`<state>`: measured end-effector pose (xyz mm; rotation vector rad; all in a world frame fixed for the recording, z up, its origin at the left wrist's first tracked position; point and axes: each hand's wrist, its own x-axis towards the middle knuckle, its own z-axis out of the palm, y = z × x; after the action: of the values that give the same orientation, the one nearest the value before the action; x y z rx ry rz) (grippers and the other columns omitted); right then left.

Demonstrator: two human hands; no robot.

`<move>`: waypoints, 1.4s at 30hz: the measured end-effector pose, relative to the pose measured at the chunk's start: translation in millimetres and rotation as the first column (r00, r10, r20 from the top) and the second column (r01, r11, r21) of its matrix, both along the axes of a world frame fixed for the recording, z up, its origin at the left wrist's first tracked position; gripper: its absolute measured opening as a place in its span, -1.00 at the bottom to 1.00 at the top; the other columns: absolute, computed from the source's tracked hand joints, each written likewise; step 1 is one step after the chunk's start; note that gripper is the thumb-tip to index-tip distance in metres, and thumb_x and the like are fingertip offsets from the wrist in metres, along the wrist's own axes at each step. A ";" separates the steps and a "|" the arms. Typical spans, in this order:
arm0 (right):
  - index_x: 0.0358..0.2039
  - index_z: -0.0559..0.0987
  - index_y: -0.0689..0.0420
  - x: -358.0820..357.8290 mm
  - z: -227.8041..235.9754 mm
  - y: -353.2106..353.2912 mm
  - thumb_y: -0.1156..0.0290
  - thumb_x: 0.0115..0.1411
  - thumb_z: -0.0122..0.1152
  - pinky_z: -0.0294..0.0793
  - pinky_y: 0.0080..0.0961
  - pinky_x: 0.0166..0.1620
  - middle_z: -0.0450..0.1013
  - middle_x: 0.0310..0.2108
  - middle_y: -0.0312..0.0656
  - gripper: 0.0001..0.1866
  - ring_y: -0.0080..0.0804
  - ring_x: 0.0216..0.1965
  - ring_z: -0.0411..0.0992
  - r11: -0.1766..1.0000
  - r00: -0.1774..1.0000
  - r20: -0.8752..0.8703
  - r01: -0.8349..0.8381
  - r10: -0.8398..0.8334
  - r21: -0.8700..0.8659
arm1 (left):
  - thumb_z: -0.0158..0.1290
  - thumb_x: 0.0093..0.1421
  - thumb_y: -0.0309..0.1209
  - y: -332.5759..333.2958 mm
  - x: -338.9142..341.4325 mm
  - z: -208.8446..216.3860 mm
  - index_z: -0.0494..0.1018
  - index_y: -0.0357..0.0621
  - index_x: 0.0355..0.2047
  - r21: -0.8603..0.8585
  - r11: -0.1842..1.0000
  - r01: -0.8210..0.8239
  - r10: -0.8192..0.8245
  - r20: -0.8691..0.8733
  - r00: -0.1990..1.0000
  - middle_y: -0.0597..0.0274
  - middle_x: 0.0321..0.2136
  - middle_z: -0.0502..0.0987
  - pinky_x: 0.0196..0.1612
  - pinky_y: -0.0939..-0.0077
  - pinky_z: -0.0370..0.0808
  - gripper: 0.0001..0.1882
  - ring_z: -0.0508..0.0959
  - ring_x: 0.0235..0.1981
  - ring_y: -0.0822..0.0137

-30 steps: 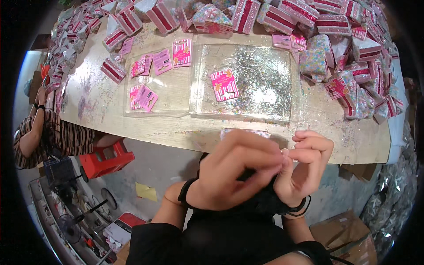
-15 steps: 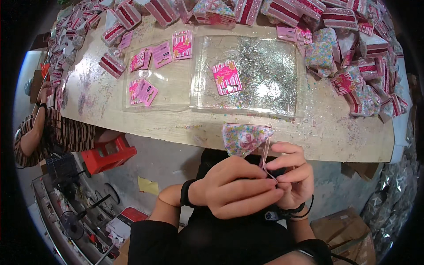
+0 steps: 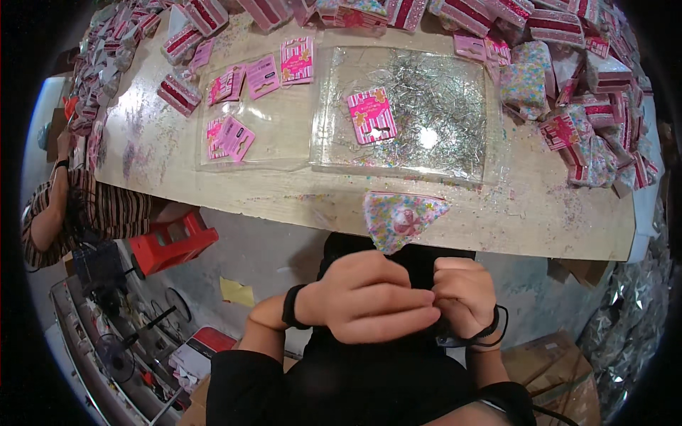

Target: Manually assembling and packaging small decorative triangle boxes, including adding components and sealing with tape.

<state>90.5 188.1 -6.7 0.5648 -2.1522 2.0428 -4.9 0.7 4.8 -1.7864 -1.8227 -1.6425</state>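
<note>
A wedge-shaped cake-slice ornament [image 3: 403,219] lies at the table's near edge, just beyond my hands. Its top is speckled with pastel sprinkles and carries a pink swirl. Below it, over my lap, my left hand [image 3: 373,298] is closed, back upward, with its fingertips reaching to my right hand. My right hand [image 3: 465,295] is curled into a fist, the fingers bent tight. The two hands meet at the fingertips, and whatever is pinched there is hidden. Neither hand touches the ornament.
A clear tray [image 3: 323,106] of loose silver pins holds a pink card [image 3: 371,115]. Beside it another clear tray [image 3: 277,157] carries several pink cards. Cake-slice ornaments [image 3: 558,28] are heaped along the far side and right. A person in a striped shirt [image 3: 124,213] sits left, by a red stool [image 3: 174,245].
The thin loop strung from the ornament to my fingers is no longer visible. My right hand has curled from spread fingers into a fist. The view has shifted slightly.
</note>
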 end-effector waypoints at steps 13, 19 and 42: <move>-0.37 0.50 0.22 -10.3 -8.2 19.2 0.50 0.02 0.21 0.34 -0.23 -0.51 0.35 -0.57 -0.13 -0.86 -0.11 -0.56 0.35 0.929 0.938 0.167 -0.331 0.304 0.168 | 0.18 -0.04 -0.42 -9.3 -3.9 14.4 0.56 -0.06 -0.28 -0.397 0.911 -0.107 0.045 -0.163 0.986 0.32 -0.33 0.55 -0.39 0.50 0.44 -0.75 0.55 -0.30 0.32; -0.13 0.59 0.16 -2.9 2.3 5.7 0.48 -0.07 0.28 0.28 -0.45 -0.53 0.49 -0.37 -0.24 -0.60 -0.38 -0.56 0.37 0.851 0.941 -0.312 0.267 -0.130 0.452 | 0.23 0.13 -0.51 -5.2 18.1 6.7 0.41 -0.18 -0.29 -0.276 0.943 -0.187 0.281 0.358 0.891 0.20 -0.42 0.48 -0.46 0.51 0.35 -0.79 0.43 -0.49 0.35; -0.44 0.62 0.13 -41.6 9.2 -1.8 0.69 -0.32 0.34 0.26 -0.50 -0.45 0.42 -0.58 -0.30 -0.67 -0.34 -0.55 0.30 0.735 0.851 -0.298 0.524 -0.433 0.429 | 0.42 -0.18 -0.27 -4.2 -3.4 -9.8 0.30 -0.25 0.09 -0.491 0.763 -0.421 0.527 0.095 0.845 0.03 -0.03 0.38 -0.04 0.21 0.39 -0.17 0.41 -0.07 0.02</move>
<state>49.0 186.3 2.5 0.1786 -2.3880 1.1218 -8.3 -3.5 -5.1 -1.0992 -2.6694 -1.3279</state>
